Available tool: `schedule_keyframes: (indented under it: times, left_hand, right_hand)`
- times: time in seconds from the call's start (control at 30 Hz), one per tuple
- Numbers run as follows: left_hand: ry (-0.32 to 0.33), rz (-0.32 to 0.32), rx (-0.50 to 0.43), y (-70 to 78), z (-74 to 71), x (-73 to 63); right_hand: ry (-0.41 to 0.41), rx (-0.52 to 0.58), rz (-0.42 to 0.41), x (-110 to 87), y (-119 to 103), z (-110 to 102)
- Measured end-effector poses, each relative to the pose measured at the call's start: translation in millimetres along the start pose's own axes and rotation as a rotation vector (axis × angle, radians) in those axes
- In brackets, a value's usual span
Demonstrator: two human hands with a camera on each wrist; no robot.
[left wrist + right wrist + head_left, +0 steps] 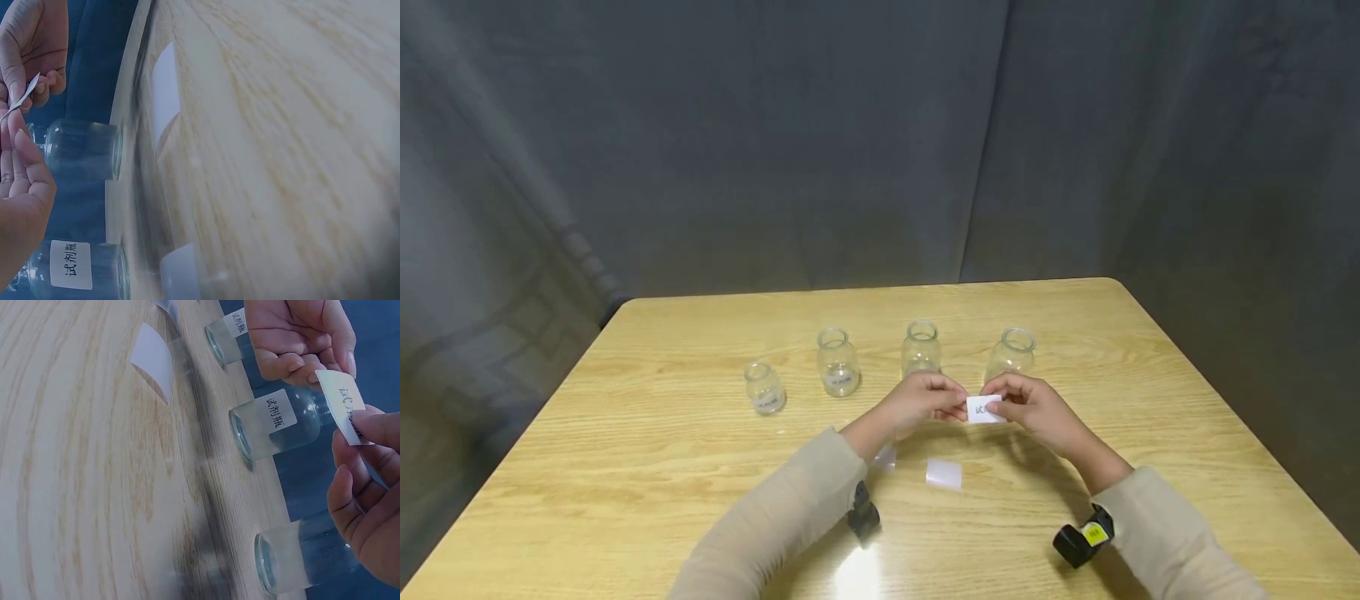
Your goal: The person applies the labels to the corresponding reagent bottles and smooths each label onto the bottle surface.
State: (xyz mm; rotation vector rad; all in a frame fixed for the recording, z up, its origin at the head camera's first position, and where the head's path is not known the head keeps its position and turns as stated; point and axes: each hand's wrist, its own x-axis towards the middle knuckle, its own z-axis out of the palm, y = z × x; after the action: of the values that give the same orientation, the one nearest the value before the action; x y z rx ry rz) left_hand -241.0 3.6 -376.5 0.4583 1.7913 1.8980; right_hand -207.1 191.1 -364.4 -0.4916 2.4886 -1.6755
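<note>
In the head view, a small white paper label [977, 408] with dark handwriting is held over the table. My right hand [1037, 412] pinches it between thumb and fingers, the thumb covering part of the writing. My left hand [922, 398] pinches the opposite edge with its fingertips, as the right wrist view shows at the label [342, 406]. Behind the hands stand two glass jars, one labelled [272, 422] and one at the right [1011, 354] with its lower part hidden by my right hand. No label shows on its visible glass.
Further left stand a labelled jar [838, 364] and a smaller labelled jar [765, 390], both upright and open-topped. Two pale paper pieces, one nearer the middle [943, 473] and one partly behind my left wrist [886, 458], lie on the wooden table [647, 467]. Grey curtains [775, 150] hang behind.
</note>
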Motion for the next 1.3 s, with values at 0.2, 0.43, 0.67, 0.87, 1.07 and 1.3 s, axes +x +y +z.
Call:
schedule_keyframes:
  times: [0.2,0.43,0.67,0.87,1.07,1.3]
  left_hand:
    - [-0.004,-0.001,0.018,1.2,-0.1,-1.1]
    - [-0.009,-0.004,0.001,-2.0,-2.3,-0.1]
    - [-0.028,0.002,-0.010,-1.4,-3.5,-2.1]
    - [-0.020,-0.018,-0.015,-3.1,-4.6,-2.9]
    - [-0.058,-0.022,-0.013,-3.5,-6.2,-3.4]
    - [-0.063,-0.018,-0.004,-3.9,-6.3,-3.6]
  right_hand:
    - [0.001,0.003,-0.009,-0.8,-2.6,0.3]
    - [-0.025,0.064,-0.026,0.0,-0.6,1.6]
    - [-0.023,0.090,-0.031,1.3,0.1,4.7]
    - [-0.017,0.072,-0.062,1.0,4.8,5.0]
    - [-0.031,0.095,-0.095,0.0,7.6,4.6]
    - [-0.014,0.072,-0.002,0.4,4.7,6.3]
